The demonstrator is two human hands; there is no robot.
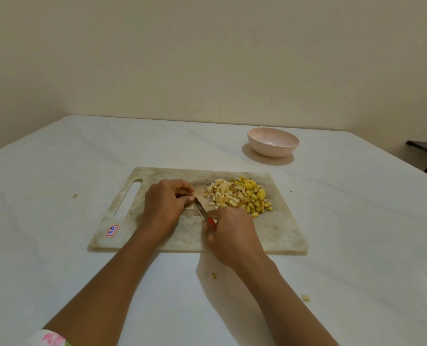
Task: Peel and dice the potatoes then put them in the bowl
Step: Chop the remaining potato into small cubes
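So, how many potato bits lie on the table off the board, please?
3 bits: one left of the board, one before its near edge, one nearer, further right; arms may hide others.

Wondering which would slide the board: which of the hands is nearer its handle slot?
Left. The left hand sits just right of the handle slot on the cutting board, pinching a potato piece; the right hand grips the knife farther right, beyond the left hand.

Both forearms are bare down to the left hand (162, 206) and right hand (232, 236). The only clothing in view is a sleeve (49, 339) edge on the left arm, well nearer than the cutting board (277, 228) and left of it: white cloth printed with pink flowers and green touches.
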